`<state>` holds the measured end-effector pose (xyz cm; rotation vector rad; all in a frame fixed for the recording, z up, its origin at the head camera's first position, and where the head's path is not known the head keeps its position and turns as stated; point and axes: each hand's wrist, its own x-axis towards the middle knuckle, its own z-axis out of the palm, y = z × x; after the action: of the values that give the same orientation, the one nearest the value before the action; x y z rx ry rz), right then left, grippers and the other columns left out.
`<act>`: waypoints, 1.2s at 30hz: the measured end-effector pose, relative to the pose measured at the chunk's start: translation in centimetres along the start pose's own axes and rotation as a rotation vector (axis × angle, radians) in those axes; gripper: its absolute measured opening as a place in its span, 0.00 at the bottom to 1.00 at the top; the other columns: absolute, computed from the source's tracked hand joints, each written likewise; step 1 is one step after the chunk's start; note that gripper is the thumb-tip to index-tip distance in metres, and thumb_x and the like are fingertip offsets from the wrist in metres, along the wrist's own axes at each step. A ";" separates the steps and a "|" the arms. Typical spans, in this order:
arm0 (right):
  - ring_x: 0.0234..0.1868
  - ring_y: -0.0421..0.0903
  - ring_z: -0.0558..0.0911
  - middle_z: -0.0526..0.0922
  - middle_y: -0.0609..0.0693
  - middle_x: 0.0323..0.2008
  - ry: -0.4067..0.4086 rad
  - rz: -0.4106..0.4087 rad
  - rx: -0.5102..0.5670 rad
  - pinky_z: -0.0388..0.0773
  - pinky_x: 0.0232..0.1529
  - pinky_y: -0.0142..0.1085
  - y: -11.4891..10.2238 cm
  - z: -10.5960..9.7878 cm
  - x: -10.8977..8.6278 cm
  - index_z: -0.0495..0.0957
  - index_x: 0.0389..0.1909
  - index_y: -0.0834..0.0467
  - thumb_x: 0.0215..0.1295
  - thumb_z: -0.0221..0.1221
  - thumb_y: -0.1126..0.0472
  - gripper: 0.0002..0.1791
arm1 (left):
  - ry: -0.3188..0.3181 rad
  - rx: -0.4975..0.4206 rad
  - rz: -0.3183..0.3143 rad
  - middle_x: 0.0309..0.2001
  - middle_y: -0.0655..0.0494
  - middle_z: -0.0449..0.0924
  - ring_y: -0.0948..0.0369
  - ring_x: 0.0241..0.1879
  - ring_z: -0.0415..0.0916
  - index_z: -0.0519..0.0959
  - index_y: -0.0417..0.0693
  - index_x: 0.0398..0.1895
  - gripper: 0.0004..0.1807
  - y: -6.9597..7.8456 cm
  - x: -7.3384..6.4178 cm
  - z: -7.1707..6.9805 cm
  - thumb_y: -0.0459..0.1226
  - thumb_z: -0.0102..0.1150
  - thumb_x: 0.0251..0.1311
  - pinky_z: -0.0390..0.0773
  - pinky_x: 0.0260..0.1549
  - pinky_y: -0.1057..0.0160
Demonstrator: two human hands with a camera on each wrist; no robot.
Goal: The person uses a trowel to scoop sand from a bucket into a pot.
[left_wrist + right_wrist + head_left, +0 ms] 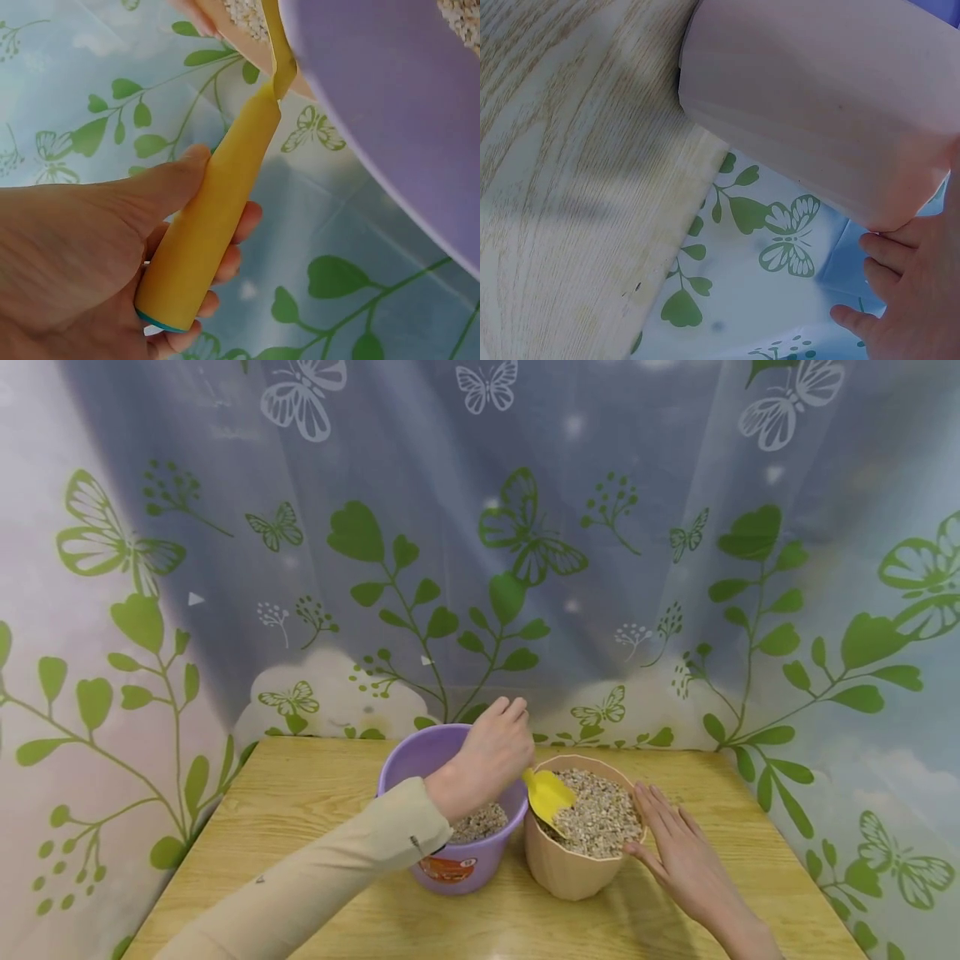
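My left hand (497, 750) grips the yellow handle of a small trowel (214, 217), its fingers wrapped round the shaft in the left wrist view. The trowel's yellow blade (550, 795) lies tilted on the pale gravelly grit (603, 810) that fills the peach-coloured pot (573, 872) nearly to the rim. My right hand (686, 852) rests against the right side of that pot, fingers extended; the right wrist view shows its fingertips touching the pot wall. Left of the pot stands a purple bucket (397, 772) with similar grit (482, 823) low inside, partly hidden by my left forearm.
Both containers stand close together on a wooden table (300, 793). A curtain (420, 610) printed with leaves and butterflies hangs behind the table and along both sides. A red-orange label (447, 868) is on the bucket's front.
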<state>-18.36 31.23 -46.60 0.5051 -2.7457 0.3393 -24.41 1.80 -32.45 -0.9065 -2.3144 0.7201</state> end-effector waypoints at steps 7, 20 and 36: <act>0.74 0.62 0.62 0.62 0.61 0.75 0.011 -0.017 -0.003 0.60 0.68 0.61 -0.3 0.2 0.4 0.54 0.79 0.59 0.72 0.58 0.43 0.43 | -0.010 0.111 -0.026 0.30 0.62 0.69 0.59 0.41 0.59 0.77 0.56 0.23 0.15 -0.5 -0.1 -0.6 0.36 0.53 0.72 0.60 0.44 0.63; 0.75 0.61 0.61 0.60 0.61 0.76 0.008 -0.024 -0.007 0.56 0.71 0.59 -0.8 0.3 0.6 0.49 0.81 0.55 0.73 0.57 0.44 0.44 | 0.048 -0.169 -0.310 0.36 0.55 0.77 0.57 0.43 0.67 0.81 0.46 0.33 0.26 -3.0 -2.9 1.9 0.58 0.51 0.71 0.68 0.43 0.62; 0.76 0.59 0.60 0.59 0.61 0.77 0.054 -0.204 -0.025 0.52 0.75 0.52 -5.6 0.2 3.7 0.54 0.78 0.61 0.70 0.60 0.44 0.45 | 0.003 -0.224 -0.469 0.34 0.50 0.78 0.54 0.40 0.71 0.81 0.40 0.29 0.25 -6.1 -9.3 5.3 0.55 0.62 0.66 0.68 0.39 0.59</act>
<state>-19.59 24.91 -44.52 0.7508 -2.6137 0.2630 -24.74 -10.31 -34.96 -0.4180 -2.5038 0.2653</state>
